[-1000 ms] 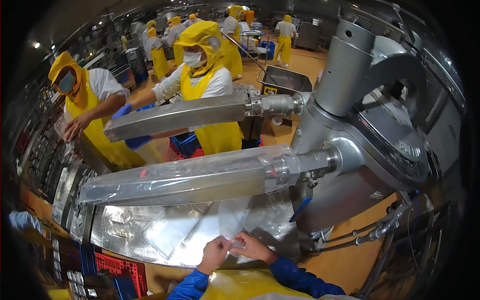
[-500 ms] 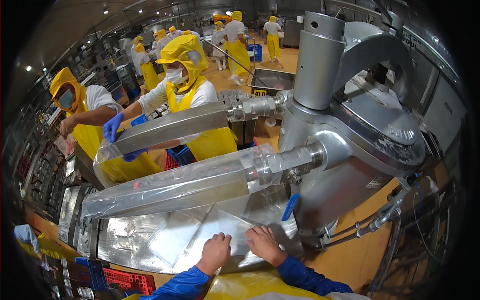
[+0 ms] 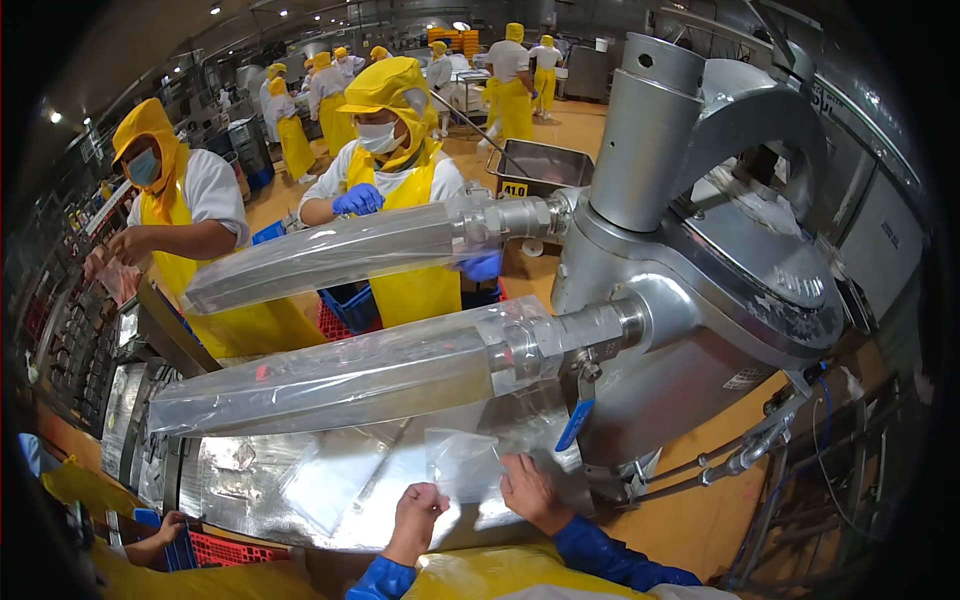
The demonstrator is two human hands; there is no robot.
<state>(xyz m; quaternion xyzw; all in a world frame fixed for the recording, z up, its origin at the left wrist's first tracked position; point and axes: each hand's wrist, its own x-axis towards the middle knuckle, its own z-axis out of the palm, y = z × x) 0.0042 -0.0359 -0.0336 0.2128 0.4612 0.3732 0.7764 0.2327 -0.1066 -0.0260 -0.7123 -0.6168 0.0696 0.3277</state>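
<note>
Clear, thin plastic bag (image 3: 460, 462) between the two bare hands, above the shiny silver metal desk (image 3: 235, 485). Left hand (image 3: 416, 518): fingers bunched together, clamped on bag's lower left edge. Right hand (image 3: 536, 492): fingers at bag's right edge; can't tell if pinching. Flat translucent plastic sheets (image 3: 322, 488) on desk, left of bag. Beyond: long rectangular metal tube (image 3: 330, 378) wrapped in clear plastic, blue flat valve lever (image 3: 573, 426) near its machine end.

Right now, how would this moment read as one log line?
left hand: at clear plastic sheet, lower left; right hand: at its right edge; below: metal table; beyond: nearer metal tube, plastic-covered
</note>
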